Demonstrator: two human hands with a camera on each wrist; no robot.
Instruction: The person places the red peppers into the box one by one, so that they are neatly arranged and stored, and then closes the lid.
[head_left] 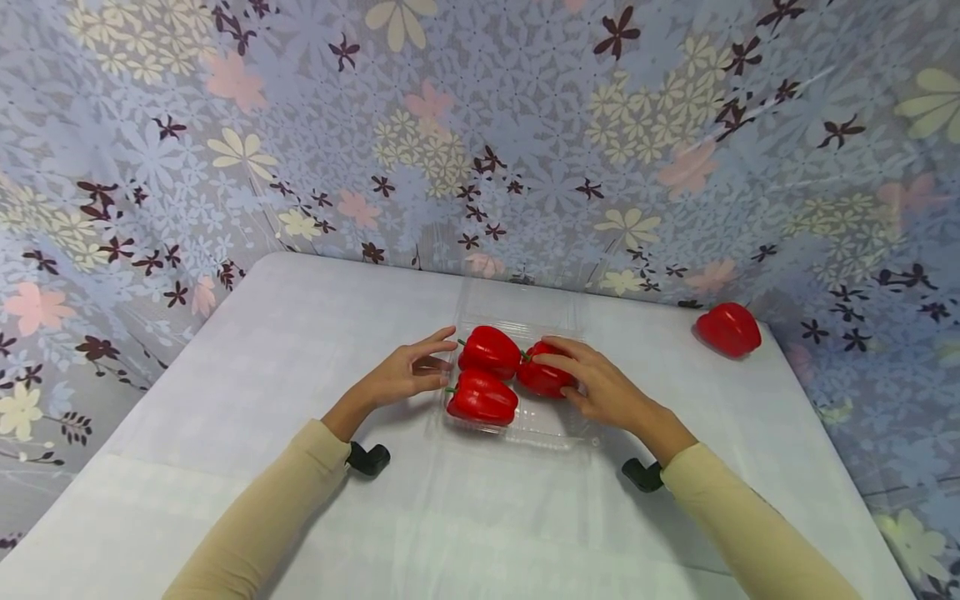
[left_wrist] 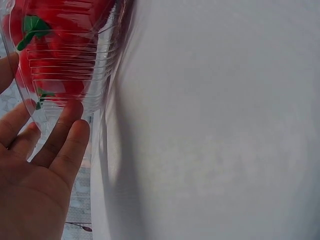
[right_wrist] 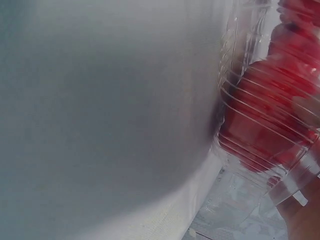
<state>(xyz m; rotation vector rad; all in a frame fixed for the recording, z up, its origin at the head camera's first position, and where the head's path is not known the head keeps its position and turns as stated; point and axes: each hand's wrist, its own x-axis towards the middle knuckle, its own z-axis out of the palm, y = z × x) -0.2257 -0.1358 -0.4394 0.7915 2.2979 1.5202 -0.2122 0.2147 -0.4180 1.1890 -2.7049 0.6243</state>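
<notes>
Peppers (head_left: 489, 352), three red ones, sit in a clear container (head_left: 551, 421) on the white table (head_left: 517, 517). The right hand (head_left: 600, 383) curls its fingers round the rightmost pepper (head_left: 537, 380) inside, while the left hand (head_left: 401, 373), fingers loosely spread, is at the container's left wall; a fourth pepper (head_left: 729, 330) lies far right.

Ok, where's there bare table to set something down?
Bare table lies left of the left hand, between the sleeves in front of the clear container, and between the right hand and the lone pepper. The container is crowded: three peppers, one under the right hand.
</notes>
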